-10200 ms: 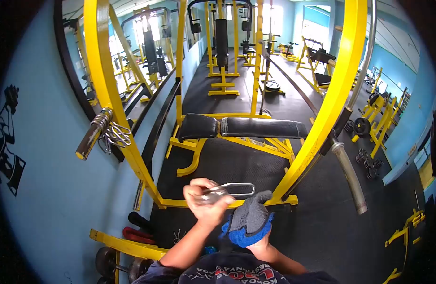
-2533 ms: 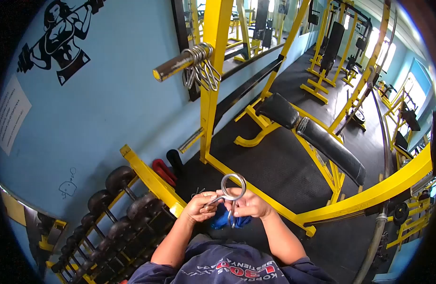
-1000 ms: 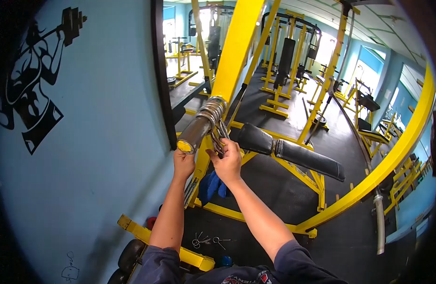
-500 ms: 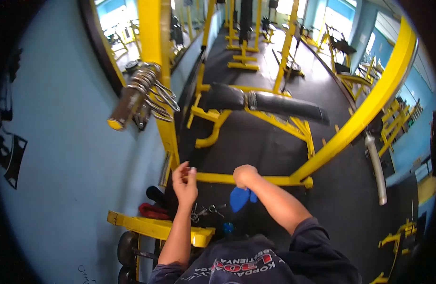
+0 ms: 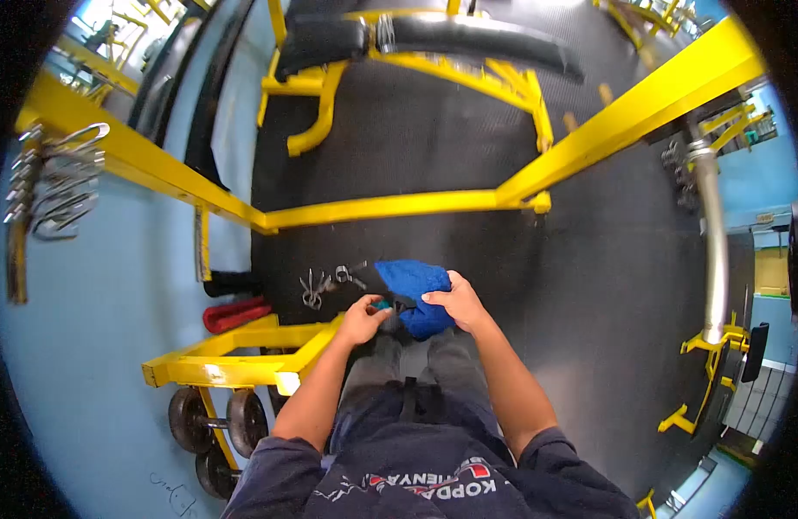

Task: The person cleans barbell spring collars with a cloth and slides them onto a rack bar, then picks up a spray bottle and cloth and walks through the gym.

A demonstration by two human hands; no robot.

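Head view, looking down. Blue cloth (image 5: 419, 281), one piece, plush and fuzzy, soft-edged, bunched into an uneven wedge with a dark strip (image 5: 404, 304) at its left side. It is held up in front of the person's waist, between the two hands, over dark ribbed flooring (image 5: 581, 303). Long axis slants: the tapered corner points up-left, away from the body; the fuller end sags down-right toward the grey trousers (image 5: 373, 372).

Right hand (image 5: 464, 303): closed on the cloth's right edge, thumb laid across the top. Left hand (image 5: 363, 320): fingers curled, thumb and fingertips narrowly spaced beside the dark strip. Blur there; possibly a light pinch, but I cannot tell whether it touches. A small teal patch (image 5: 382, 304) shows by those fingertips, its shape unclear.

Counts, nearby. Bright bent-wire clips (image 5: 312, 291) on the floor left of the cloth: at least two, ring-shaped with straight prongs. More coiled clips (image 5: 66, 182) on the worn peg (image 5: 16, 268), several, too smeared to number. Red roll (image 5: 234, 315), one, padded, beside a black roll (image 5: 233, 283). Dumbbells (image 5: 189, 419), at least two, round-headed, below the yellow rack (image 5: 217, 370). Bench pads (image 5: 481, 36), two, smooth black.
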